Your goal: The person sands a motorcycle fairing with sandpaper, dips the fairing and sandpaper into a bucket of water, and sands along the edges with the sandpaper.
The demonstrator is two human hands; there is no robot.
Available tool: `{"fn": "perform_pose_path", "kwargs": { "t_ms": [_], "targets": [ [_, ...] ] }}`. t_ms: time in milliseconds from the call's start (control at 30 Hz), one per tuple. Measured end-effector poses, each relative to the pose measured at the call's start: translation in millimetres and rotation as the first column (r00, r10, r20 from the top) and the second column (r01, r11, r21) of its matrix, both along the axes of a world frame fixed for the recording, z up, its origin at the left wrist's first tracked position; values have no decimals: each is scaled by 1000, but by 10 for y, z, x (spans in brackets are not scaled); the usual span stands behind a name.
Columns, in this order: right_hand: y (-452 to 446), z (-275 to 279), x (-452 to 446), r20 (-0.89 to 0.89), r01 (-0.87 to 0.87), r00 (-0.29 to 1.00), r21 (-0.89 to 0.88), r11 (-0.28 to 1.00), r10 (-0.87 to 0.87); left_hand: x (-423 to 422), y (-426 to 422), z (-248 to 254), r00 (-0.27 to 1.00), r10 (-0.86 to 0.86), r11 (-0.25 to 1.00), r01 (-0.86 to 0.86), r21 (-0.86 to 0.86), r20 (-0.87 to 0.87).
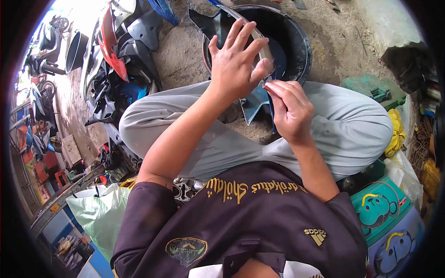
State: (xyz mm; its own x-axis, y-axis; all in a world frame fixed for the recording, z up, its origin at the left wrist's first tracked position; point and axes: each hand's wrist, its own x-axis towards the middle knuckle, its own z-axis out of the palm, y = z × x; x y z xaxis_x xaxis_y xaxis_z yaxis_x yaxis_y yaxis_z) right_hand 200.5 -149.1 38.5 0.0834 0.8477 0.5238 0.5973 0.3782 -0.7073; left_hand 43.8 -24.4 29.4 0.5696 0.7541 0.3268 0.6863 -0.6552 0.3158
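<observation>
My left hand lies over a long, glossy motorcycle fairing panel, fingers spread and palm down. The panel has a pale grey strip and blue lower parts, and it slants over a black tub between my knees. A blue pointed part shows below my hands, partly covered by them. Close to the left thumb, at the panel's lower end, my right hand is closed in a pinch. A small reddish-brown edge shows at its fingertips; what it is cannot be made out.
Several body panels, a red one among them, are piled at the left. A pale plastic bag sits near my left elbow. On my right are a green case, a yellow cloth and a translucent green container.
</observation>
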Motion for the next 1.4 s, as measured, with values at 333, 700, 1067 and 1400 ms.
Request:
{"fn": "perform_pose_path", "kwargs": {
  "t_ms": [333, 700, 1067, 1400],
  "targets": [
    [2, -20, 26, 6, 11, 1000, -47, 999, -11, 2, -2, -5, 1000, 6, 1000, -6, 14, -1],
    [19, 10, -22, -52, 21, 998, -45, 999, -23, -21, 25, -27, 999, -9, 1000, 8, 11, 34],
    [24, 3, -49, -67, 69, 995, -32, 997, -71, -5, 4, -23, 1000, -1, 1000, 1, 3, 13],
    [-26, 63, -118, -60, 6, 998, 21, 1000, -5, -3, -3, -20, 1000, 3, 1000, -3, -4, 6]
  ]
}}
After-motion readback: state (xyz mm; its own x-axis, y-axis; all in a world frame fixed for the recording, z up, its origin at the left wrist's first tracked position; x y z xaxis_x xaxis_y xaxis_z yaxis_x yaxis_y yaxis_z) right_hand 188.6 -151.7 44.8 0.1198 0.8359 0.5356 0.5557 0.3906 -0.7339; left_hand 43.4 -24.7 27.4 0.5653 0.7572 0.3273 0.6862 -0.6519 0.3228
